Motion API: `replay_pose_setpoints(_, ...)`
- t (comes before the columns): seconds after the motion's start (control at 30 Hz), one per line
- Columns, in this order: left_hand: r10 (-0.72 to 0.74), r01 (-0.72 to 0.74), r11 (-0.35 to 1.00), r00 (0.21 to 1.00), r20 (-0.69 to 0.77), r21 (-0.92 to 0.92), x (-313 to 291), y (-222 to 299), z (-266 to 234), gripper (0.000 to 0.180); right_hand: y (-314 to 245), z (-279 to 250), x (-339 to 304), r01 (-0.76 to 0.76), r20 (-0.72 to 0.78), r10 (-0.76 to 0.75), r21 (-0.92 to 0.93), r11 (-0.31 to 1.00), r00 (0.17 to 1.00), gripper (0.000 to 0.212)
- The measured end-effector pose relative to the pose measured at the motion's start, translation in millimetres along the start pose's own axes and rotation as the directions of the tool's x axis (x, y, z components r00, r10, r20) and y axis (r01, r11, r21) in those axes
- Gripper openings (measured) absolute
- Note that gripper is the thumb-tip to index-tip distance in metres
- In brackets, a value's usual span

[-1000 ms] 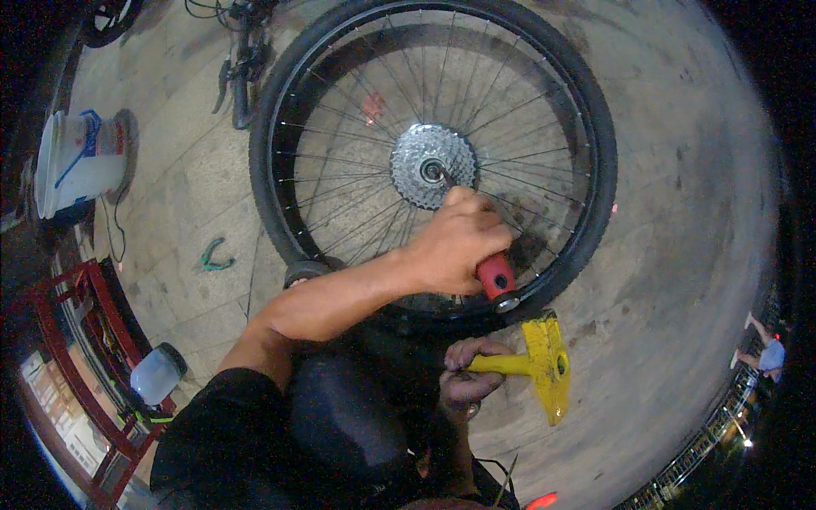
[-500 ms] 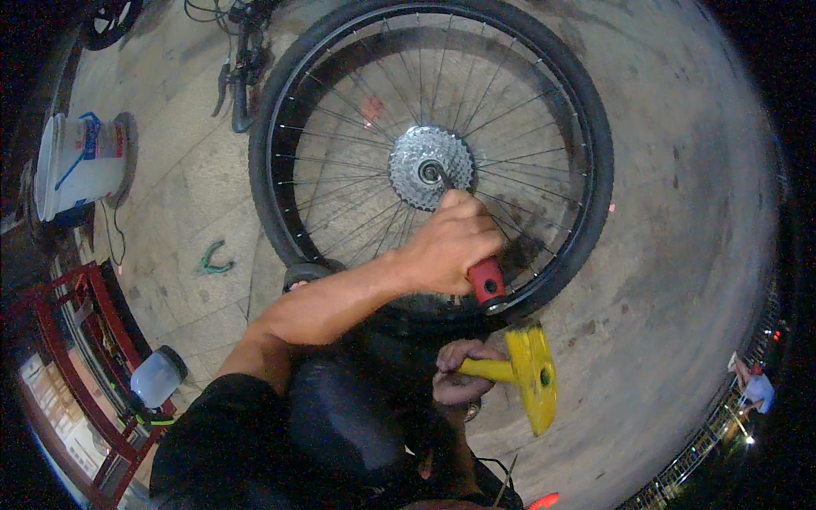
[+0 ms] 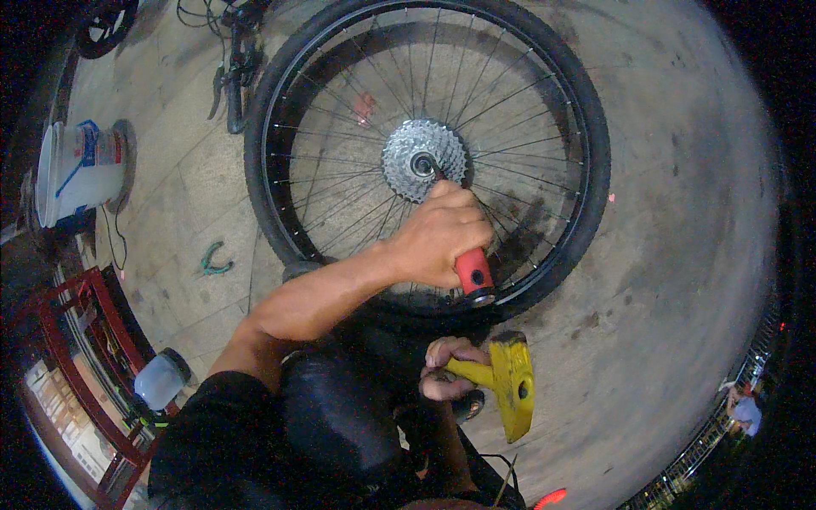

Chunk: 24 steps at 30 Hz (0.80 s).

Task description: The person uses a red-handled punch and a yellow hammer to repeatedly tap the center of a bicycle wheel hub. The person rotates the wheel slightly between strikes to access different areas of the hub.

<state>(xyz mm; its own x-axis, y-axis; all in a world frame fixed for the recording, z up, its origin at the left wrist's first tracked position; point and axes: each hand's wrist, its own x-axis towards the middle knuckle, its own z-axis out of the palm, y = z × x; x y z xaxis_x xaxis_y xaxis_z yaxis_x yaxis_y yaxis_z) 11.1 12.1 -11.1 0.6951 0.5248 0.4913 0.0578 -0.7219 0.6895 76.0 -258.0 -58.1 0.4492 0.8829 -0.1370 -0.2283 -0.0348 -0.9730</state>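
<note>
A bicycle wheel (image 3: 597, 161) with a black tyre lies flat, its silver cassette (image 3: 406, 161) facing up. My left hand (image 3: 444, 234) is closed round a red-handled screwdriver (image 3: 475, 274), whose dark shank slants to the middle of the cassette. The exact contact of its tip is too small to tell. A metal cap on the handle's end points toward me. Closer to my body, my right hand (image 3: 448, 367) grips the handle of a yellow hammer (image 3: 512, 387). The hammer head is to the right of the fingers, below the screwdriver's end and apart from it.
Green-handled pliers (image 3: 216, 258) lie on the tiled floor left of the wheel. A white bucket (image 3: 106, 166) stands farther left, above a red-framed rack (image 3: 81, 340) and a translucent container (image 3: 160, 380). Black handlebar parts (image 3: 238, 76) lie at upper left. A person (image 3: 745, 412) is far right.
The hammer has shifted slightly left and its head has turned a little in my right hand. My left hand still holds the screwdriver at the cassette. The whole view has shifted slightly.
</note>
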Motion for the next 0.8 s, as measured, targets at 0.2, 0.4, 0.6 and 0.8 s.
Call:
replay_pose_setpoints(0.2, 0.027, -0.027, 1.0, 1.0, -0.002, -0.013, 8.8, 3.2, 4.1, 0.029, -7.5, 6.9, 11.6, 0.049, -0.058, -0.047, 0.025, 0.998, 0.997, 0.056)
replay_pose_setpoints(0.4, 0.0, 0.0, 1.0, 1.0, 0.021, 0.016, 9.7, 4.9, 5.7, 0.03, -8.5, 15.4, 9.5, 0.103, -0.2, -0.112, -0.057, 0.993, 0.973, 0.06)
replay_pose_setpoints(0.6, 0.015, -0.017, 0.998, 1.0, 0.026, 0.058, 2.8, 0.6, 7.6, 0.038, -39.1, 34.8, 23.4, 0.013, -0.202, -0.051, -0.183, 0.983, 0.978, 0.058)
replay_pose_setpoints(0.8, 0.001, -0.004, 0.998, 0.999, 0.054, 0.067, 7.8, 1.9, 10.0, 0.036, -33.0, 40.8, 24.1, 0.195, -0.3, -0.206, -0.069, 0.978, 0.931, 0.059)
